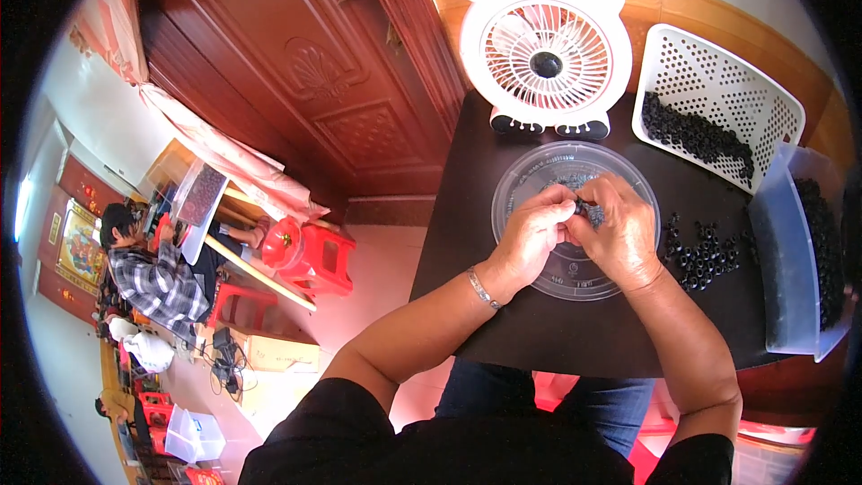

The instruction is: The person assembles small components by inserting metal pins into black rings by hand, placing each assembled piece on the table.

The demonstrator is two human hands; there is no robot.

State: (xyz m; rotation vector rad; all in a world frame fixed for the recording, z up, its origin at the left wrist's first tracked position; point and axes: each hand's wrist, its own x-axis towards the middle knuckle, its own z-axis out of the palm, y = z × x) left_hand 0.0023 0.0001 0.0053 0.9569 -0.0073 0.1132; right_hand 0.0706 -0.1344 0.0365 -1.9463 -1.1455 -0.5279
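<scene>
A dark table (566,337) is positioned at centre right of the frame. A white fan (546,65) is stood upright at its upper edge. At upper right, black parts are held in a white perforated basket (727,76); beside it, a translucent blue bin (783,278) is filled with similar parts. A round clear container (579,286) is placed at centre. Above it, the left hand (528,238) and right hand (620,229) are brought together, fingertips closed on a small dark piece (590,212); its exact form cannot be made out. Loose black rings (706,259) are scattered to the right.
</scene>
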